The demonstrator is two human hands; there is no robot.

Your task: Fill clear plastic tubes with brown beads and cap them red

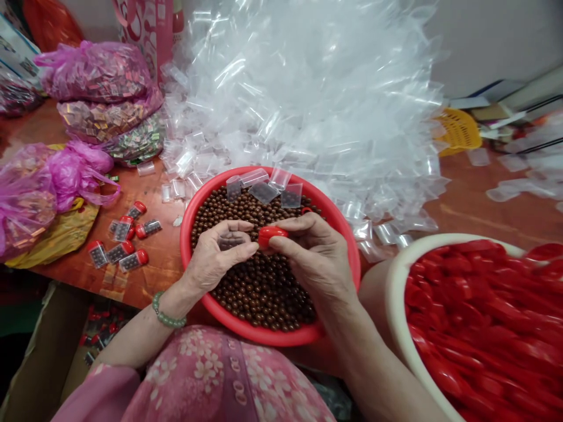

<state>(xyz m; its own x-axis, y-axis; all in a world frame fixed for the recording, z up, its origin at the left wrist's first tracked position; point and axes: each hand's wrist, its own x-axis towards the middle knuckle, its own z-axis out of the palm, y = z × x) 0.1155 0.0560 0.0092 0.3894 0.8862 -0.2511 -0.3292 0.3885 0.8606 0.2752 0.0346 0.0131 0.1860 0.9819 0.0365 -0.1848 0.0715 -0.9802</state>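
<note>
My right hand [319, 252] pinches a glossy red cap [271, 235] between thumb and fingers, above the middle of a red basin [188, 234]. Left of it, my left hand [224, 249] is curled with its thumb and fingertips around what looks like a clear plastic case [234, 239], close to the cap. The case is hard to make out against the fingers. Small round brown beads [259, 293] fill the basin under both hands. Several clear empty cases [264, 190] lie on the beads at the far side.
A large heap of clear cases [308, 99] rises behind the basin. At right stands a cream tub [396, 287] of red caps [484, 322]. Several filled, red-capped cases [119, 252] lie at left near pink bags [97, 73]. Below is a cardboard box [48, 346] holding more.
</note>
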